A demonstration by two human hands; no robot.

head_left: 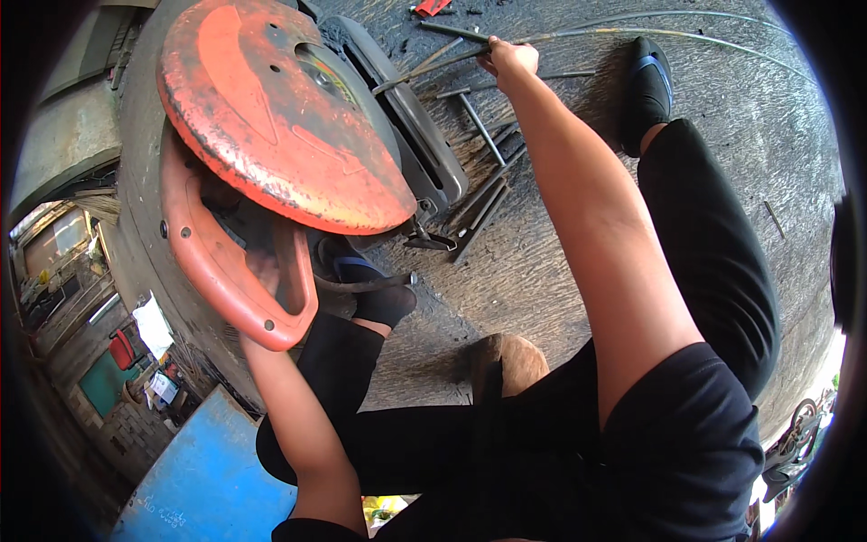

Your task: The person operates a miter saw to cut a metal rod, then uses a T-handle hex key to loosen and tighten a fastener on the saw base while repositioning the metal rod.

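A cut-off saw with a worn orange disc guard stands at the upper left, its orange loop handle tilted toward me. My left hand shows dimly through the loop, closed around the handle, with most of its fingers hidden. Part of the cutting wheel appears under the guard. Out on the far side, my right hand is closed on a long thin metal rod. The rod's near end reaches the saw's base. A short dark bar meets my right fingertips.
Several cut metal pieces lie on the dark floor beside the saw. My sandalled feet flank the work. A wooden block is between my legs. At the lower left is a blue panel; a motorcycle stands far right.
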